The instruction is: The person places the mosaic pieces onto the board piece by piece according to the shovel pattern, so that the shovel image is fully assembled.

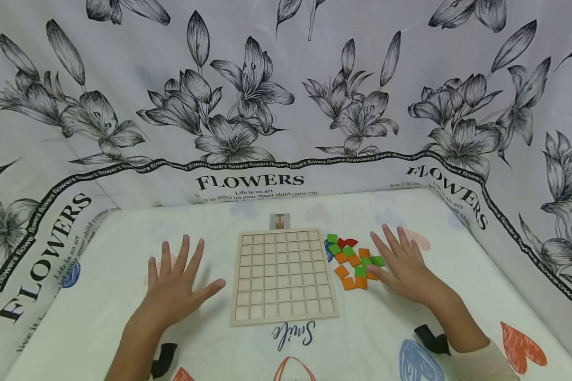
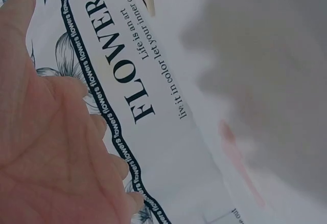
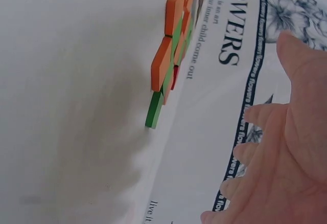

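Observation:
A pale wooden grid board (image 1: 286, 275) with rows of square compartments lies on the table between the two hands. My left hand (image 1: 173, 288) is left of the board, fingers spread and straight, holding nothing. To the right, my right hand (image 1: 405, 270) spreads its fingers beside a loose group of small square tiles, and its thumb overlaps the group's edge in the head view. Orange tiles (image 1: 348, 283) and green tiles (image 1: 360, 271) make up most of the group. A red piece (image 1: 347, 243) lies at its far side. In the right wrist view a green tile (image 3: 154, 110) stands out nearest the hand.
A small patterned card-like piece (image 1: 279, 221) lies just beyond the board. The white cloth (image 1: 205, 349) carries printed hearts and the word Smile. Behind and at both sides hangs a flower-printed curtain (image 1: 286, 106). Black straps (image 1: 431, 338) show at both wrists.

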`<state>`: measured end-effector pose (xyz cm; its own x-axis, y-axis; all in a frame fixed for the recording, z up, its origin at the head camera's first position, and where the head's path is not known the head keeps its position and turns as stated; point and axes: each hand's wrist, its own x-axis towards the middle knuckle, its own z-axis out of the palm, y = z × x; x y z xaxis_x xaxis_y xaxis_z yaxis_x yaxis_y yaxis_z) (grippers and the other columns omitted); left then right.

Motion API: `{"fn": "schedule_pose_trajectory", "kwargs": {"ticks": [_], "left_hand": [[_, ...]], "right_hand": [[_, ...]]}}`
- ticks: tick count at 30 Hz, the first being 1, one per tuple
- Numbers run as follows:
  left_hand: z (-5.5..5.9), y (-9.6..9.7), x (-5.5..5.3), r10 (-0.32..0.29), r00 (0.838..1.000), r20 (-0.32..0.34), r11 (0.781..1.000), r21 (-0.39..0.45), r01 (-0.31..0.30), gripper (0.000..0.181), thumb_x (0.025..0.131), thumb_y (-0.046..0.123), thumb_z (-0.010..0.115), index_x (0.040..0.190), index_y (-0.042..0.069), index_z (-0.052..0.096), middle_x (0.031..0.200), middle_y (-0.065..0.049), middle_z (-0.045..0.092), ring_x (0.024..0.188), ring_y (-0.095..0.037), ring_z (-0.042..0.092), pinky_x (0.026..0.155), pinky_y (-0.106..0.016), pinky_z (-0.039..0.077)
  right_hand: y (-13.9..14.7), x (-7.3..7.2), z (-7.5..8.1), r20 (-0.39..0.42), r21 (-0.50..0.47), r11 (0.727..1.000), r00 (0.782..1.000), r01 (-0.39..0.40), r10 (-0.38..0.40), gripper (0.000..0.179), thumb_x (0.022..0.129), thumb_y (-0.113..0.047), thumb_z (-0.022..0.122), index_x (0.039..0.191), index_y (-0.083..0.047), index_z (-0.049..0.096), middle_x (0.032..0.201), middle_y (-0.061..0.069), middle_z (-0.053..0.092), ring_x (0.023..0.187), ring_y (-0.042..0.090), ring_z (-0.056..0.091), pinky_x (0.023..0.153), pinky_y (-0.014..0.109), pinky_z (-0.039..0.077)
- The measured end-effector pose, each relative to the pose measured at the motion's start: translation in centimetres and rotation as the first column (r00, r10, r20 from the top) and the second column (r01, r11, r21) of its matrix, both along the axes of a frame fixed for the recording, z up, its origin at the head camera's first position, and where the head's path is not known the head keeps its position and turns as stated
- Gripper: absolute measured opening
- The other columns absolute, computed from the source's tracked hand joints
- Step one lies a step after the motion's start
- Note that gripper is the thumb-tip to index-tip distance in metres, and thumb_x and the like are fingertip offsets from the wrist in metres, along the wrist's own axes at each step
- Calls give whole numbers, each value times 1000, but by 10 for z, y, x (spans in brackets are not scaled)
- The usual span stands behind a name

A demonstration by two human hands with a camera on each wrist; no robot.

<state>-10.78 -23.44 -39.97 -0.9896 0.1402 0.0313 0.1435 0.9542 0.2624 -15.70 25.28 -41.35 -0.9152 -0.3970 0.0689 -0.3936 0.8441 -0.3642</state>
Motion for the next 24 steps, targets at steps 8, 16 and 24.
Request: {"fn": "schedule_pose_trajectory", "kwargs": {"ticks": [8,16,24], "left_hand": [[-3,1,-1,-11,1000,15,999,31,10,102,91,74,49,163,20,1,166,-14,-10,143,-44,-27,110,-68,-17],[-12,13,-7,-75,996,43,995,63,72,104,88,74,54,163,18,9,167,-15,-6,145,-49,-19,110,-72,-8],[-28,26,-5,-154,987,50,987,63,151,101,88,72,57,161,12,24,165,-20,12,146,-54,-1,110,-75,4]], "right_hand": [[-3,-5,3,5,-18,1000,1000,-20,20,81,98,-51,56,160,-9,24,166,20,2,149,44,-12,113,69,-7],[-3,-6,-2,7,-47,999,1000,-19,20,79,98,-48,60,158,-6,31,165,21,10,149,47,-2,111,74,6],[-15,-18,-6,8,-79,996,999,-30,31,75,96,-44,65,154,-5,39,163,19,23,148,47,11,108,75,18]]}}
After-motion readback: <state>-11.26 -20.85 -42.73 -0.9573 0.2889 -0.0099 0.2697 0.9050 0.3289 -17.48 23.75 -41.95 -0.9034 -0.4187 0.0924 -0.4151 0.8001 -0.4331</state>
